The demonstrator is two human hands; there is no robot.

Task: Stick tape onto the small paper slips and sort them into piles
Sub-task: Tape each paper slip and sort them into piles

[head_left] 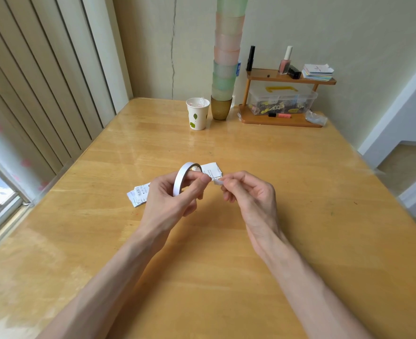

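My left hand (170,199) grips a thin white tape roll (181,178), with a finger through its hole, above the wooden table (202,241). My right hand (248,194) pinches the loose white tape end (218,182) just right of the roll. One pile of small printed paper slips (213,170) lies on the table behind my hands. A second pile of slips (138,194) lies to the left, partly hidden by my left hand.
A paper cup (197,113) and a tall stack of coloured plastic cups (224,69) stand at the far edge. A small wooden shelf (282,118) with a clear box, bottles and cards sits at the back right. A window runs along the left.
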